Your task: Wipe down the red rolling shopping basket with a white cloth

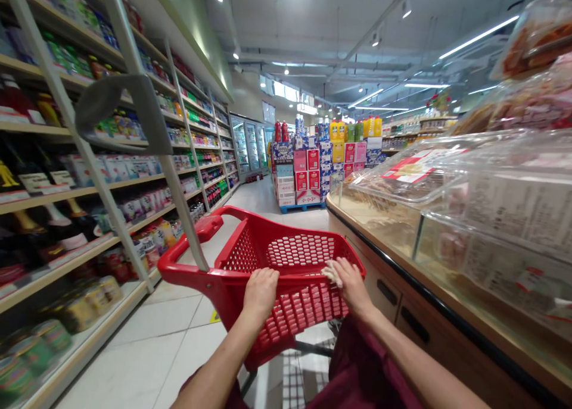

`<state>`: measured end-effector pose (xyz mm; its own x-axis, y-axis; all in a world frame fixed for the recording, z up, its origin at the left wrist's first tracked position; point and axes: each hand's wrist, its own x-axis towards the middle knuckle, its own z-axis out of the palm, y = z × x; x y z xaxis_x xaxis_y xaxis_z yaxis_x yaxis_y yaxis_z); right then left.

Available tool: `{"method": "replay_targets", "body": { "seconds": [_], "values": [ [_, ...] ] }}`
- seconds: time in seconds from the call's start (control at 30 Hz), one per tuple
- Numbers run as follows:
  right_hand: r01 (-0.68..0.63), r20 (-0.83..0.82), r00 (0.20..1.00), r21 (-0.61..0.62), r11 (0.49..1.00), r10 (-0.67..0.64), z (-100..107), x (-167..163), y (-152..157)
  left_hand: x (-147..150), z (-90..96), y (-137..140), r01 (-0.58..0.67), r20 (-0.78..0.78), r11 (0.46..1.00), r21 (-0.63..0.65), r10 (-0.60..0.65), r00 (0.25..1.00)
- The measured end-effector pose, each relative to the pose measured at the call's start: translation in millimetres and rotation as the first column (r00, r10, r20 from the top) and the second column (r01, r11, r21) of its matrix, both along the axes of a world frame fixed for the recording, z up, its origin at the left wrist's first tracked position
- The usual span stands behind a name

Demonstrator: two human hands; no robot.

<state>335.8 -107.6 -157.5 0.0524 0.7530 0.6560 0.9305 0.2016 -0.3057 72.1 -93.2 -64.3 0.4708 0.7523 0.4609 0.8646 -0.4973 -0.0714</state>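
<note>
A red plastic shopping cart (236, 290) with perforated sides stands in front of me, turned sideways. Its tall metal pole, topped with a grey loop handle (158, 114), rises on the left. Fingers of my left hand (260, 289) are curled over the cart's near rim. My right hand (353, 284) presses a crumpled whitish cloth (331, 272) against the same rim, near its right corner. Through the holes, the visible part of the basket shows only red plastic.
Shelves (89, 189) of bottles and cans line the left side. Close on the right is a wooden counter (384, 248) with clear packaged food trays (420, 171). Stacked drink cartons (308, 171) stand on a blue pallet (304, 207) ahead, and glass-door fridges (250, 144) lie beyond.
</note>
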Motion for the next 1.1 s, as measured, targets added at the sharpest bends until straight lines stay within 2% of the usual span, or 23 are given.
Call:
{"method": "replay_targets", "body": {
  "seconds": [0.07, 0.13, 0.23, 0.27, 0.33, 0.4, 0.47, 0.5, 0.53, 0.57, 0.63, 0.7, 0.73, 0.77, 0.8, 0.83, 0.87, 0.93, 1.0, 1.03, 1.07, 1.1],
  "values": [
    [0.174, -0.1, 0.979, -0.03, 0.984, -0.176, -1.5, 15.7, -6.6, 3.2, -1.6, 0.0, -0.002, 0.008, 1.0, -0.002, 0.002, 1.0],
    [0.229, -0.156, 0.96, -0.033, 0.973, -0.231, -0.1, 12.6, -10.4, 7.9, -4.4, -1.4, -0.005, 0.024, 1.0, 0.001, 0.005, 1.0],
    [0.002, -0.068, 0.998, 0.039, 0.999, 0.0, 4.5, -31.6, -6.6, 5.6, -4.1, -7.3, 0.005, 0.036, 1.0, 0.018, -0.005, 0.999],
    [-0.102, -0.014, 0.995, 0.043, 0.994, 0.102, 5.5, -48.7, -4.2, -1.2, -0.9, -9.8, 0.026, 0.047, 0.999, 0.043, -0.028, 0.999],
    [-0.193, 0.028, 0.981, 0.036, 0.98, 0.192, 6.3, -73.7, 0.3, -25.9, 11.2, -14.2, 0.041, 0.126, 0.987, 0.156, -0.061, 0.99],
    [-0.183, 0.005, 0.983, 0.019, 0.983, 0.183, 10.9, -84.9, 6.2, -62.1, 29.0, -17.5, -0.094, 0.306, 0.947, 0.307, -0.004, 0.952],
    [-0.188, -0.025, 0.982, 0.023, 0.982, 0.189, 31.3, -94.5, 13.7, -100.7, 46.1, -18.9, -0.341, 0.5, 0.883, 0.321, 0.147, 0.853],
    [-0.235, -0.024, 0.971, 0.05, 0.971, 0.237, 51.0, -103.7, 16.9, -117.6, 52.1, -18.8, -0.412, 0.532, 0.871, 0.267, 0.223, 0.817],
    [-0.293, -0.009, 0.956, 0.098, 0.951, 0.295, 77.7, -117.2, 18.9, -131.6, 55.6, -18.1, -0.428, 0.511, 0.879, 0.21, 0.275, 0.815],
    [-0.343, 0.025, 0.939, 0.166, 0.924, 0.344, 110.8, -134.8, 19.7, -142.1, 56.6, -17.0, -0.403, 0.449, 0.901, 0.161, 0.297, 0.843],
    [-0.413, 0.131, 0.911, 0.316, 0.854, 0.392, 188.2, -178.0, 18.8, -152.8, 52.8, -14.6, -0.314, 0.301, 0.942, 0.116, 0.268, 0.915],
    [-0.44, 0.242, 0.898, 0.473, 0.763, 0.368, 261.3, -219.9, 19.0, -153.8, 46.4, -13.3, -0.279, 0.232, 0.952, 0.125, 0.246, 0.941],
    [-0.465, 0.303, 0.884, 0.511, 0.723, 0.355, 288.3, -236.4, 20.8, -152.8, 43.7, -13.2, -0.281, 0.225, 0.951, 0.131, 0.248, 0.942],
    [-0.502, 0.367, 0.862, 0.523, 0.689, 0.349, 305.8, -248.7, 23.5, -151.7, 41.9, -13.5, -0.282, 0.221, 0.95, 0.132, 0.249, 0.943],
    [-0.552, 0.439, 0.826, 0.507, 0.662, 0.353, 312.6, -256.7, 26.8, -151.0, 41.0, -14.1, -0.278, 0.218, 0.951, 0.134, 0.245, 0.945],
    [-0.614, 0.524, 0.771, 0.459, 0.643, 0.362, 309.0, -260.7, 30.0, -150.9, 40.6, -14.7, -0.269, 0.213, 0.954, 0.136, 0.237, 0.948],
    [-0.674, 0.607, 0.7, 0.388, 0.629, 0.376, 296.8, -261.5, 32.7, -151.4, 40.7, -15.2, -0.26, 0.21, 0.956, 0.139, 0.228, 0.951],
    [-0.772, 0.751, 0.521, 0.211, 0.6, 0.406, 259.7, -257.1, 36.2, -153.2, 40.8, -15.6, -0.248, 0.21, 0.958, 0.142, 0.216, 0.954],
    [-0.811, 0.818, 0.392, 0.091, 0.577, 0.421, 230.6, -251.2, 37.7, -154.5, 39.9, -15.1, -0.244, 0.217, 0.959, 0.144, 0.21, 0.953],
    [-0.817, 0.831, 0.361, 0.063, 0.572, 0.423, 225.8, -249.8, 38.0, -154.4, 39.2, -14.8, -0.243, 0.223, 0.959, 0.147, 0.207, 0.953],
    [-0.814, 0.829, 0.371, 0.074, 0.576, 0.419, 228.2, -250.1, 37.9, -153.9, 38.4, -14.5, -0.242, 0.229, 0.958, 0.152, 0.204, 0.952],
    [-0.798, 0.81, 0.421, 0.117, 0.591, 0.408, 236.2, -251.8, 37.8, -152.9, 37.8, -14.6, -0.241, 0.233, 0.958, 0.157, 0.201, 0.951]
  ]
}}
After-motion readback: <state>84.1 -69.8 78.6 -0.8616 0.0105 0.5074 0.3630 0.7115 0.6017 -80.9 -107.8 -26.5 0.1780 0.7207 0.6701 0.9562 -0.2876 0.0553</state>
